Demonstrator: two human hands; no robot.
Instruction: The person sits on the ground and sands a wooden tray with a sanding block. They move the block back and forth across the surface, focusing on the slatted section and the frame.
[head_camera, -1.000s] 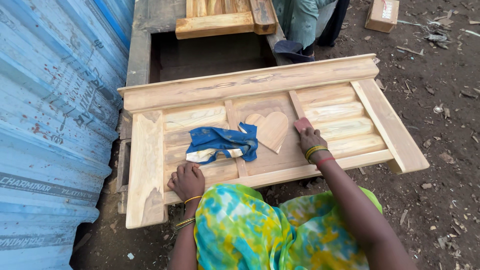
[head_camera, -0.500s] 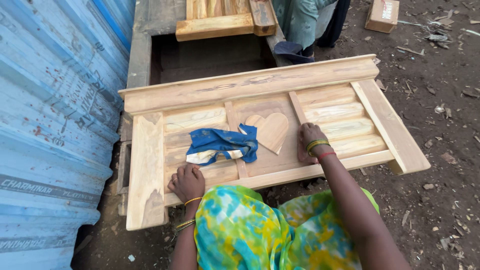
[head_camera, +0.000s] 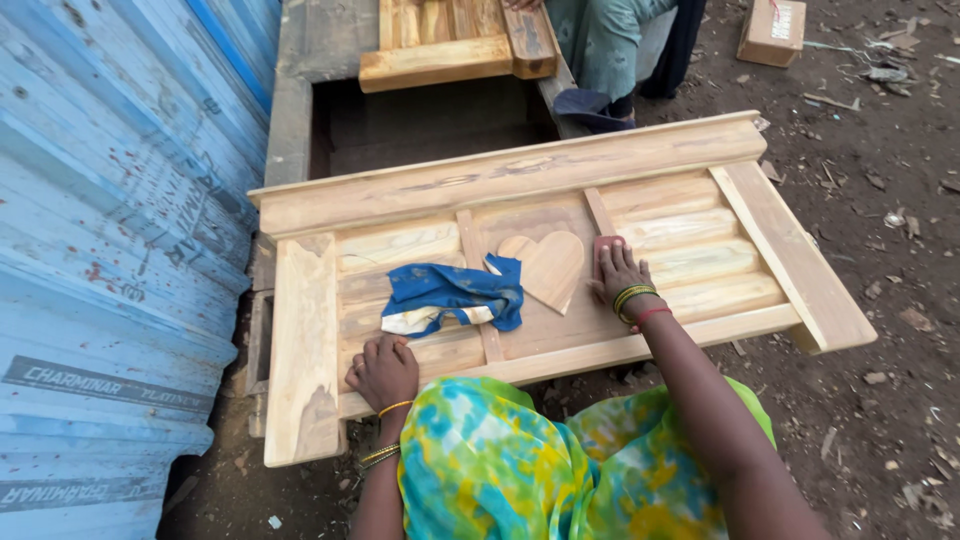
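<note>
Wooden panel (head_camera: 640, 170) under both hands, blue cloth (head_camera: 450, 297) on it.

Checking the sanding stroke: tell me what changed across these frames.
The right hand slid down the panel toward the person a half second ago, then back up beside the heart, pressing a small pad. The left hand stayed on the lower rail; the blue cloth did not move.

Wooden panel (head_camera: 520, 180) lies flat on the ground, corrugated sheet wall (head_camera: 110, 250) to its left. On the panel: carved heart (head_camera: 548, 268) at centre, cloth (head_camera: 450, 297) just left of it, touching. Right hand (head_camera: 618, 272) rests right of the heart; left hand (head_camera: 383, 370) on the near rail. Cardboard box (head_camera: 772, 30) behind, far right.
</note>
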